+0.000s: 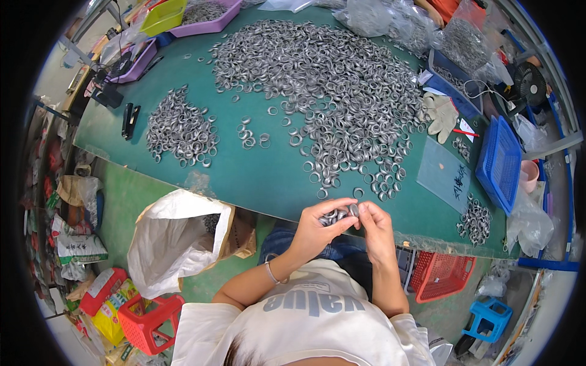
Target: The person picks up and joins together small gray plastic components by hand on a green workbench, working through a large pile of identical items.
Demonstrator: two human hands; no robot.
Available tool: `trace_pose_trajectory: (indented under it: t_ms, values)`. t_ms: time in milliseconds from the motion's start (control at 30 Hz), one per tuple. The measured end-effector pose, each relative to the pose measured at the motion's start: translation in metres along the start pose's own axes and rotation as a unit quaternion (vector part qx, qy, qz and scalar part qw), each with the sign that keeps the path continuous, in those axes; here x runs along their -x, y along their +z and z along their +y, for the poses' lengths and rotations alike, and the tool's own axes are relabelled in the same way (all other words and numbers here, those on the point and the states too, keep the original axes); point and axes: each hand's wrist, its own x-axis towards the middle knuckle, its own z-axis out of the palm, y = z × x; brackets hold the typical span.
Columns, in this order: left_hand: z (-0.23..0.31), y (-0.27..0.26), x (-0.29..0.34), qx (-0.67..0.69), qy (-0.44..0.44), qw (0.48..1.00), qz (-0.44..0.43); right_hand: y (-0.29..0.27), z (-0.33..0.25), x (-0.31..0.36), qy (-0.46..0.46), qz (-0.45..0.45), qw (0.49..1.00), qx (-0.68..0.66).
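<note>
Close to my body at the table's near edge, my left hand [323,223] is curled around several grey metal rings [334,215]. My right hand [376,223] meets it at the fingertips and pinches one metal ring [353,210] between thumb and finger. A large heap of metal rings [329,79] spreads over the green table [256,177] just beyond both hands. Off to the left lies a smaller pile of rings [182,129]. Another small group of rings [474,221] sits at the right near corner.
An open white sack [177,244] stands at the table's near left edge. A black stapler [130,121] lies on the left. To the right are a blue basket [499,165], a glove [441,114] and a fan [529,84]. Red [149,323] and blue [490,318] stools stand below.
</note>
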Motion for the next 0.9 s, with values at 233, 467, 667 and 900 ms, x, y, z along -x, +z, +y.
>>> trace_pose_trajectory:
  t_ms: [233, 467, 667, 900]
  values:
    - [-0.011, -0.021, -0.004, 0.165, -0.130, 0.976, -0.050, 0.009, 0.000, -0.001, -0.066, 0.053, 0.978, 0.191]
    - [0.015, -0.082, -0.006, 0.148, -0.083, 0.984, 0.062, 0.007, 0.021, -0.009, -0.053, 0.004, 0.979, 0.198]
    - [0.076, -0.207, -0.038, -0.372, 0.159, 0.835, 0.374, 0.003, 0.034, -0.010, -0.085, 0.017, 0.968, 0.237]
    - [0.082, -0.314, -0.081, -0.552, 0.279, 0.621, 0.482, 0.008, 0.036, -0.013, -0.151, 0.036, 0.948, 0.278]
